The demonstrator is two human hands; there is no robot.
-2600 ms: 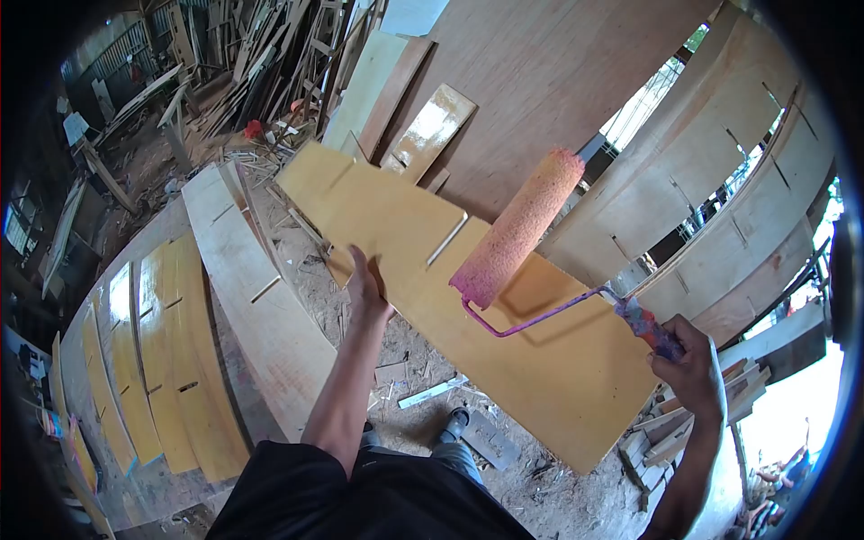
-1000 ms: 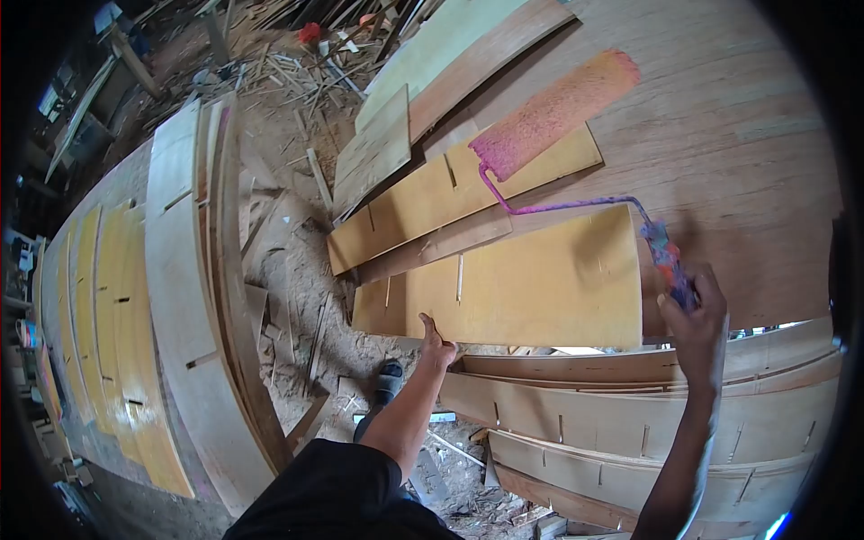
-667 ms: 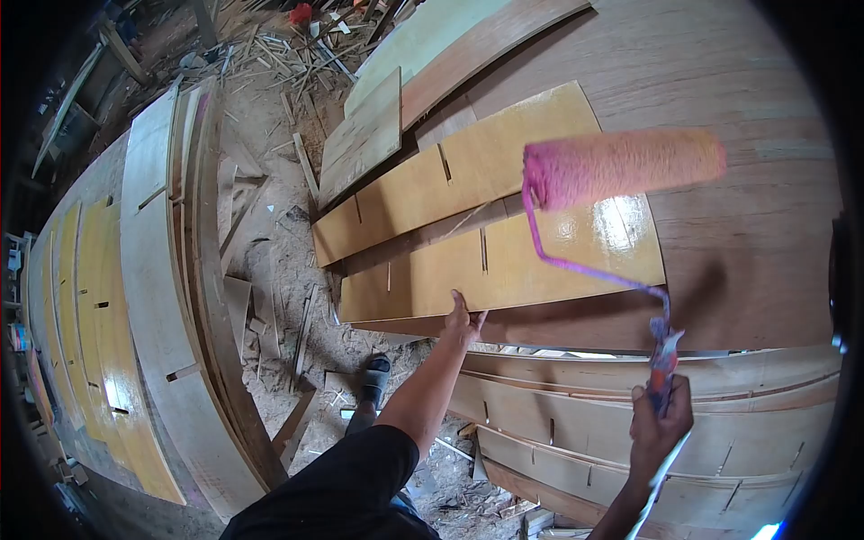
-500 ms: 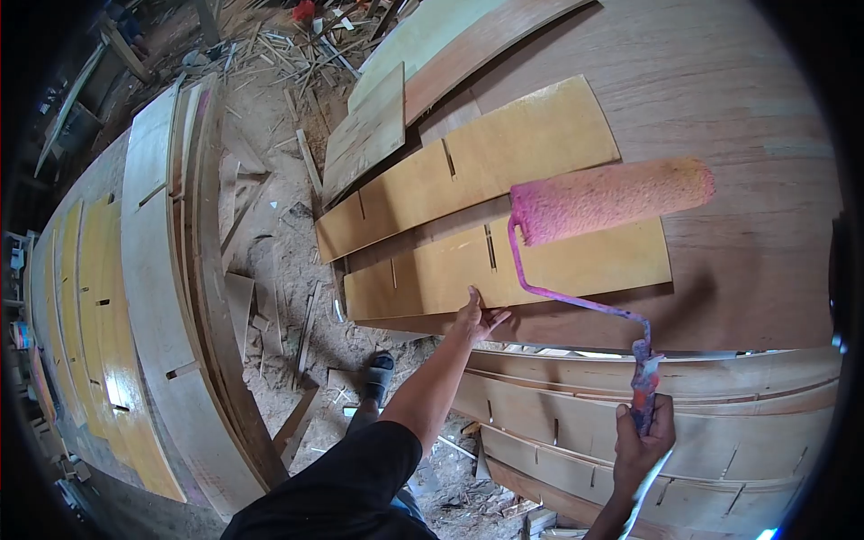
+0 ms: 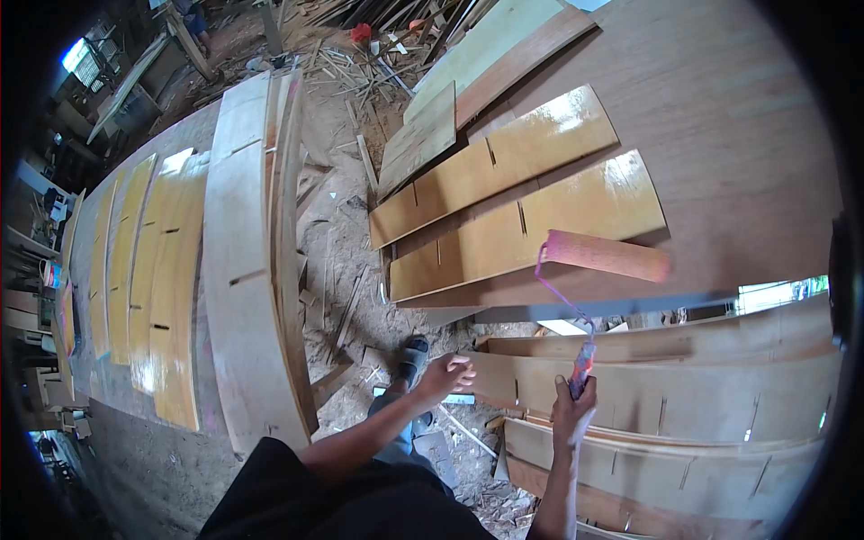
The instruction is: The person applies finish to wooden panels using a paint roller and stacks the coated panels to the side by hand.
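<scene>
My right hand [image 5: 573,405] is closed around the handle of a paint roller [image 5: 607,256], whose sleeve is stained pink and orange. The roller is held up, overlapping the near right corner of a glossy yellow board [image 5: 477,238] in the view; whether it touches the board I cannot tell. A second glossy yellow board [image 5: 531,148] lies just beyond, and both have narrow slots. My left hand [image 5: 445,378] hangs over the gap below the boards, its fingers curled in with nothing visible in them.
Under the yellow boards is a large brown plywood sheet [image 5: 720,117]. Slotted bare boards [image 5: 711,387] stand at the lower right. To the left, a stack of bare boards [image 5: 238,198] adjoins more yellow boards [image 5: 171,288]. Wood scraps [image 5: 342,76] litter the floor.
My left hand has left the near yellow board, drawn back toward me, and its fingers have curled. The roller has moved lower and farther from the camera. The view has shifted left.
</scene>
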